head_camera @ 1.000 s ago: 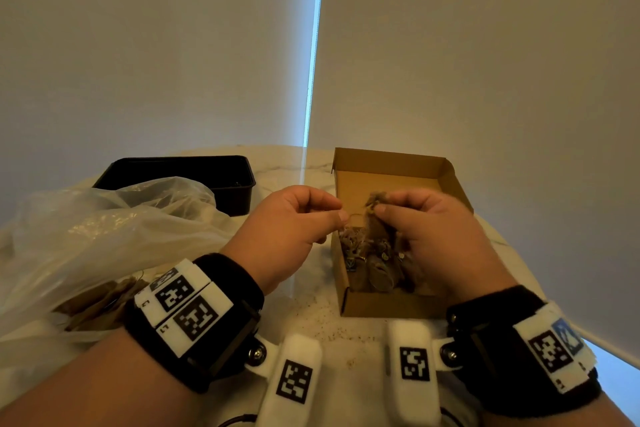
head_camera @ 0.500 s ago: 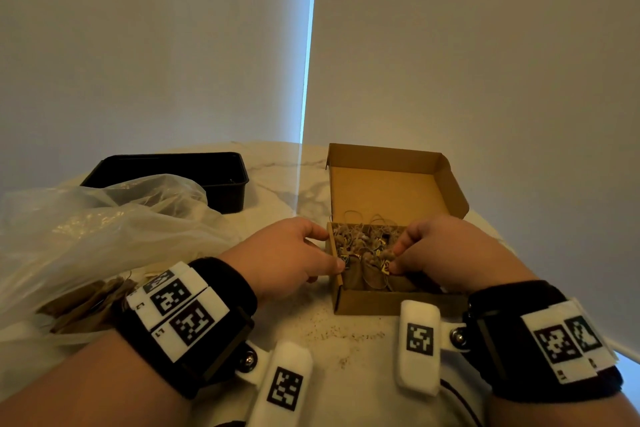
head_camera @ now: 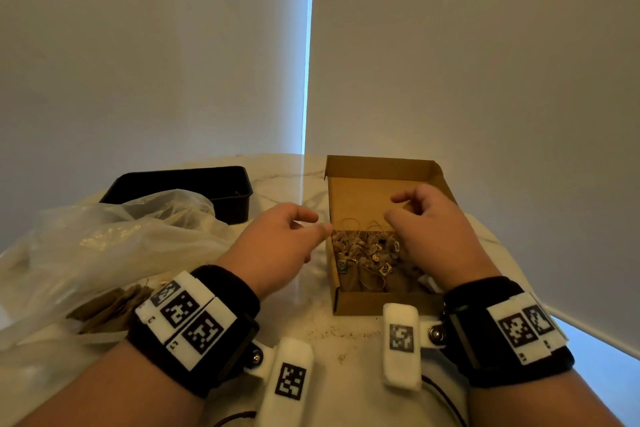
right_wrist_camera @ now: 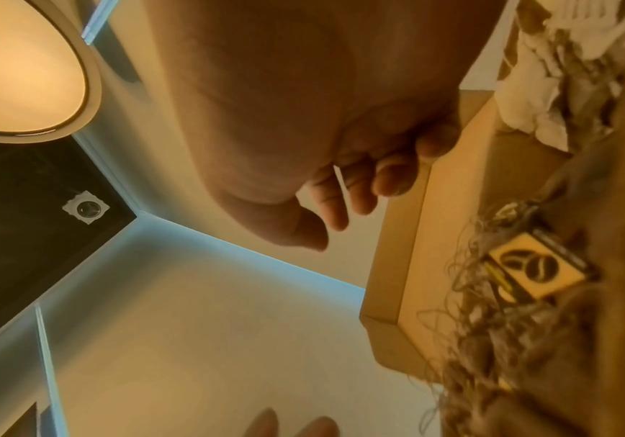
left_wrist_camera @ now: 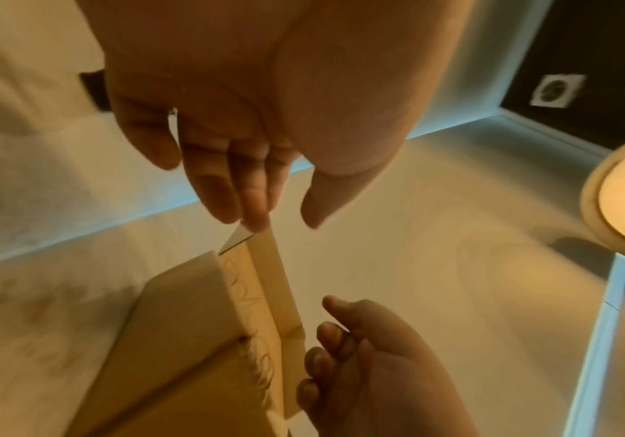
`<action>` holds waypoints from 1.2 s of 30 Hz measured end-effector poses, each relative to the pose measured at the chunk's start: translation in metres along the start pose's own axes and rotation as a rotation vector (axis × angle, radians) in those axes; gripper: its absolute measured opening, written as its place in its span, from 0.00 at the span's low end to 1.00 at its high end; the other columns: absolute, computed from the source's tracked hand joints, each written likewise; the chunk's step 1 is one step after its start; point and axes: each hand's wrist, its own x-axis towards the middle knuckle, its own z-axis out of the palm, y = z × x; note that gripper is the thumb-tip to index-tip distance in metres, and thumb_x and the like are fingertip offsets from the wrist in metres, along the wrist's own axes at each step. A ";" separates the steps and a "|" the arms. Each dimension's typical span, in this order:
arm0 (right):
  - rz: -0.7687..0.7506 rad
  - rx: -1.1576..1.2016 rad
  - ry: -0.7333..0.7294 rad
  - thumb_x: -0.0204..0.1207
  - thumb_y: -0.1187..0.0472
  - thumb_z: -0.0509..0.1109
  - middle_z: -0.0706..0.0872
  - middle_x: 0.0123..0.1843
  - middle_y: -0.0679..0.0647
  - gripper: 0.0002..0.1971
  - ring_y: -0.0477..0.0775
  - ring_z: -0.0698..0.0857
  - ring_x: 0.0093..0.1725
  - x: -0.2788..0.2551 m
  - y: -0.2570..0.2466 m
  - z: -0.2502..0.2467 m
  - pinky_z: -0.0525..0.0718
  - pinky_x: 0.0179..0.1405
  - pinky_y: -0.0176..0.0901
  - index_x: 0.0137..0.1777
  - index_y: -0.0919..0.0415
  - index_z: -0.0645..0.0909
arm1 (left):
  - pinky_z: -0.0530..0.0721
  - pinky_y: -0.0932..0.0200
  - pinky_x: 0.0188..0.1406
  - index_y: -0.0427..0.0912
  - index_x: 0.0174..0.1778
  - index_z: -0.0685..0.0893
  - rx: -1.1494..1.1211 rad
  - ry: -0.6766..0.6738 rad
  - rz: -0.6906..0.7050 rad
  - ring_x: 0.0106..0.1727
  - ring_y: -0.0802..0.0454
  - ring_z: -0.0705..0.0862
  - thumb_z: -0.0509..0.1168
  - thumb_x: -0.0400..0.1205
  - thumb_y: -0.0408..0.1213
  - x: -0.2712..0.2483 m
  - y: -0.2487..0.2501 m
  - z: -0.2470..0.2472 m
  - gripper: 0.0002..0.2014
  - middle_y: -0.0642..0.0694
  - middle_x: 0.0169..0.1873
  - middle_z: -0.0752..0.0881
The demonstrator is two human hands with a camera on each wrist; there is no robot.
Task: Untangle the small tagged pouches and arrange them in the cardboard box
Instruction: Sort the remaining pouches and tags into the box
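Observation:
The open cardboard box (head_camera: 349, 302) sits on the marble table right of centre. Several small brown pouches (head_camera: 365, 262) with strings and little tags lie packed in its near half; one tag (right_wrist_camera: 535, 266) shows close up in the right wrist view. My left hand (head_camera: 318, 222) hovers at the box's left wall (left_wrist_camera: 266, 281), fingers relaxed and holding nothing, fingertips (left_wrist_camera: 254, 218) at the wall's top edge. My right hand (head_camera: 393, 208) hangs over the box's far half with loosely curled fingers (right_wrist_camera: 356, 192) and an empty palm.
A black plastic tray (head_camera: 214, 184) stands at the back left. A crumpled clear plastic bag (head_camera: 114, 243) covers the left of the table, with more brown pouches (head_camera: 104, 308) at its near edge. Crumbs dot the table (head_camera: 339, 333) before the box. Walls close behind.
Both hands pinched a pouch above the box, lowered it in among the others, and have now let go. The right hand has risen over the box; the left has drawn back to its left wall.

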 end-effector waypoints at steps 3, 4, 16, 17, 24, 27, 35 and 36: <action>-0.011 0.099 -0.022 0.82 0.57 0.68 0.84 0.37 0.51 0.12 0.39 0.80 0.26 -0.005 -0.005 0.006 0.81 0.25 0.36 0.63 0.45 0.78 | 0.82 0.57 0.36 0.48 0.53 0.83 -0.021 0.109 0.037 0.26 0.58 0.87 0.60 0.87 0.52 -0.009 0.017 -0.008 0.12 0.49 0.30 0.90; -0.002 0.135 -0.025 0.83 0.55 0.67 0.87 0.37 0.52 0.11 0.41 0.81 0.28 -0.007 -0.007 0.008 0.85 0.29 0.39 0.63 0.43 0.78 | 0.82 0.55 0.37 0.46 0.50 0.83 -0.028 0.128 0.051 0.24 0.56 0.86 0.57 0.88 0.52 -0.014 0.023 -0.012 0.15 0.48 0.27 0.89; -0.222 -0.099 -0.796 0.77 0.43 0.72 0.81 0.62 0.29 0.09 0.30 0.77 0.62 -0.055 -0.083 0.068 0.73 0.54 0.30 0.57 0.34 0.87 | 0.60 0.37 0.77 0.66 0.49 0.83 0.918 0.255 -0.185 0.84 0.44 0.53 0.64 0.77 0.63 -0.101 0.012 -0.140 0.11 0.49 0.81 0.63; -0.219 -0.085 -0.808 0.78 0.43 0.72 0.85 0.58 0.34 0.09 0.33 0.80 0.58 -0.055 -0.089 0.077 0.75 0.51 0.31 0.55 0.38 0.89 | 0.63 0.38 0.76 0.65 0.46 0.84 0.901 0.224 -0.212 0.83 0.44 0.55 0.66 0.76 0.63 -0.104 0.013 -0.152 0.09 0.48 0.80 0.65; -0.179 -0.186 -0.778 0.82 0.47 0.70 0.90 0.54 0.47 0.12 0.48 0.85 0.55 -0.042 -0.086 0.136 0.78 0.54 0.38 0.54 0.51 0.92 | 0.84 0.57 0.58 0.59 0.56 0.90 0.919 -0.075 -0.276 0.54 0.57 0.84 0.69 0.81 0.50 -0.096 -0.010 -0.162 0.10 0.57 0.57 0.87; -0.212 -0.224 -0.779 0.80 0.58 0.72 0.84 0.71 0.46 0.19 0.48 0.82 0.67 -0.036 -0.078 0.141 0.77 0.64 0.35 0.69 0.43 0.84 | 0.83 0.53 0.63 0.61 0.78 0.72 1.004 -0.059 -0.262 0.64 0.49 0.81 0.71 0.78 0.45 -0.092 -0.026 -0.155 0.30 0.51 0.69 0.79; -0.314 -0.198 -0.693 0.78 0.70 0.63 0.67 0.75 0.49 0.42 0.47 0.77 0.57 -0.038 -0.065 0.145 0.72 0.56 0.31 0.86 0.38 0.56 | 0.85 0.49 0.61 0.62 0.84 0.48 1.117 0.032 -0.161 0.64 0.45 0.76 0.73 0.74 0.50 -0.083 -0.041 -0.140 0.49 0.46 0.69 0.69; -0.324 -0.201 -0.689 0.78 0.70 0.63 0.68 0.75 0.49 0.42 0.46 0.77 0.56 -0.038 -0.064 0.144 0.73 0.54 0.30 0.87 0.39 0.55 | 0.82 0.47 0.65 0.62 0.83 0.50 1.154 0.038 -0.146 0.67 0.44 0.73 0.73 0.74 0.51 -0.083 -0.040 -0.138 0.47 0.46 0.71 0.67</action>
